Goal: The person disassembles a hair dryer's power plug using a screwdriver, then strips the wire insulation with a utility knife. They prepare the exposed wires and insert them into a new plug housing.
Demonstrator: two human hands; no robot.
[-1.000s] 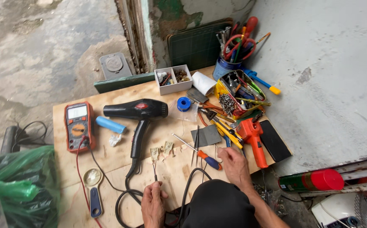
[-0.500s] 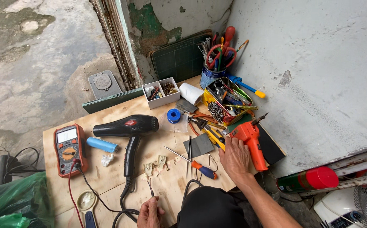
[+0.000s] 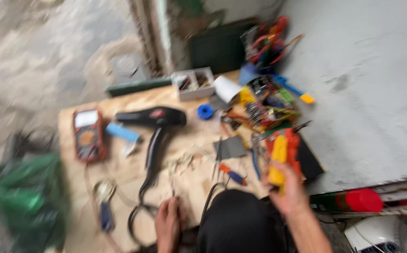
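Right hand: your right hand is now closed around a yellow-handled tool, lifted just clear of the board's right edge. Half a second ago this hand lay flat and empty beside the orange tool; now the fingers are wrapped round the yellow handle.
Held tool: it stands roughly upright in your fist, its upper end in front of the orange tool. Blur hides its tip, so its kind cannot be told.
Left hand: your left hand sits low at the near edge of the wooden board, fingers curled, by the black cable. Blur hides whether it pinches anything; it has kept to this spot over the last second.
Beside it: small pale parts lie just beyond the left hand, as before.
Work in hand: one hand has picked up a tool while the other stays by the small parts, so I judge the pick-up done.
Untouched: the black hair dryer, the red multimeter and the red-and-blue screwdriver lie where they were.
View: the whole frame is smeared; your head is moving.
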